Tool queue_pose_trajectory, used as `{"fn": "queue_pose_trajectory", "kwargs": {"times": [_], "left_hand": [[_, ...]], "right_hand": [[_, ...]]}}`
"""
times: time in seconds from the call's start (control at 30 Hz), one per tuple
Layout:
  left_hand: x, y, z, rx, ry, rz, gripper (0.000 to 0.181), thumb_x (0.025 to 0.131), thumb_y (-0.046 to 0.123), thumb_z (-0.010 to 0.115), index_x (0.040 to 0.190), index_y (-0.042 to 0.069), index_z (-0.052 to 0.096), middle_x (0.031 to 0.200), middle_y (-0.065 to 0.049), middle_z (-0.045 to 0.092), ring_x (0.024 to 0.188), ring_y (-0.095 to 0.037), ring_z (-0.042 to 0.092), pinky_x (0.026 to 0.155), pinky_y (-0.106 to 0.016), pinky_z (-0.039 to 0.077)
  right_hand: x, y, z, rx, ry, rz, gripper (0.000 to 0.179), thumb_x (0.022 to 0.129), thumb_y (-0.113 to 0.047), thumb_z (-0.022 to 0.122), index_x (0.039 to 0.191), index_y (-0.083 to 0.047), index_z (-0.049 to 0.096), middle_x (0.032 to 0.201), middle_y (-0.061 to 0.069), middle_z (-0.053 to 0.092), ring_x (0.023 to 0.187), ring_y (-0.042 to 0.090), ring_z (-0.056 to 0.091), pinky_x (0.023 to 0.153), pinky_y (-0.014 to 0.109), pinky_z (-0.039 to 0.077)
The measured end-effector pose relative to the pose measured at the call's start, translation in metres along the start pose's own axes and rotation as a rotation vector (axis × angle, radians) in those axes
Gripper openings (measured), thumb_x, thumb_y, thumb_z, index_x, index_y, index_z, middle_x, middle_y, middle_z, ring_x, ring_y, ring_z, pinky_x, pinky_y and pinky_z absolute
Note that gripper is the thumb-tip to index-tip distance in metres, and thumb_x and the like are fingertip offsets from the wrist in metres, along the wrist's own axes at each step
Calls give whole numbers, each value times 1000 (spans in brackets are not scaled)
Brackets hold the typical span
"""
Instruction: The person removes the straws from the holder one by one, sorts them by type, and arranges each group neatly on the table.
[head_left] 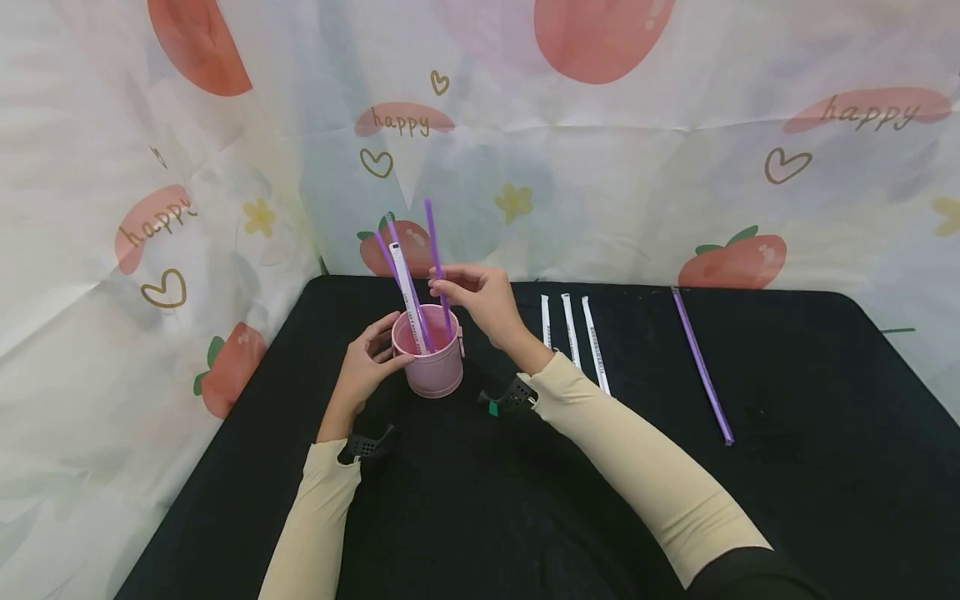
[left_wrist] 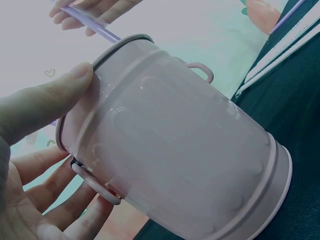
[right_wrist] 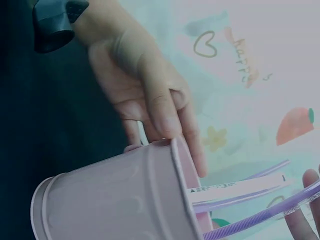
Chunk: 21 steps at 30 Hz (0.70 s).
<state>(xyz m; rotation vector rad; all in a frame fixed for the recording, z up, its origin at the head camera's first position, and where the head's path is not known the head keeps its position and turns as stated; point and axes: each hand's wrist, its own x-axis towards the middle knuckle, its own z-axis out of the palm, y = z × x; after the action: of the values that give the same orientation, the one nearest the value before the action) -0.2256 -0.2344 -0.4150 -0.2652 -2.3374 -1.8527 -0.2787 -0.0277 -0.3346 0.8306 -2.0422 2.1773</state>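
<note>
A pink pail [head_left: 435,375] with small side handles stands upright on the table. My left hand [head_left: 362,371] grips it at the left, thumb on the rim and fingers along the far side, around one handle [left_wrist: 95,185]. Above the rim, my right hand [head_left: 483,304] pinches a purple straw [head_left: 431,221] between thumb and fingers. This straw's lower end is inside the pail, and clear wrapping shows on it in the right wrist view. A white paper-wrapped straw [head_left: 403,279] and purple straws [head_left: 382,250] lean left in the pail. Their lower ends are hidden.
Three white paper-wrapped straws [head_left: 570,329] lie on the black tabletop [head_left: 480,500], partly behind my right forearm. Farther right lies a purple straw or thin bundle [head_left: 703,367]. A patterned curtain [head_left: 615,192] hangs along the table's back and left.
</note>
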Motion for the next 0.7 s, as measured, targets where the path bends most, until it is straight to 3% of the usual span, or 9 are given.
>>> {"fn": "queue_pose_trajectory", "kwargs": {"times": [0.13,0.37,0.7], "left_hand": [[0,0,0,2,3,2,65,81,0,69,140,4,41,143,-17,41,130,-36,42,108,-51,37],[1,2,1,-24,1,-7,66,81,-2,69,140,4,40,144,-17,41,131,-34,41,108,-50,37],[0,4,0,-67,-18,-68,69,82,-3,67,143,3,34,148,-16,35,135,-31,35,112,-49,33]], "right_hand": [[2,-6,-4,34,19,-19,25,85,-3,65,107,9,65,96,23,70,76,5,68,76,32,59],[7,-19,-16,151,84,-27,27,85,-1,65,107,13,63,84,-5,72,76,12,70,78,39,58],[6,-38,-38,251,135,-56,18,84,0,65,102,2,69,82,-1,72,78,14,71,74,33,60]]}}
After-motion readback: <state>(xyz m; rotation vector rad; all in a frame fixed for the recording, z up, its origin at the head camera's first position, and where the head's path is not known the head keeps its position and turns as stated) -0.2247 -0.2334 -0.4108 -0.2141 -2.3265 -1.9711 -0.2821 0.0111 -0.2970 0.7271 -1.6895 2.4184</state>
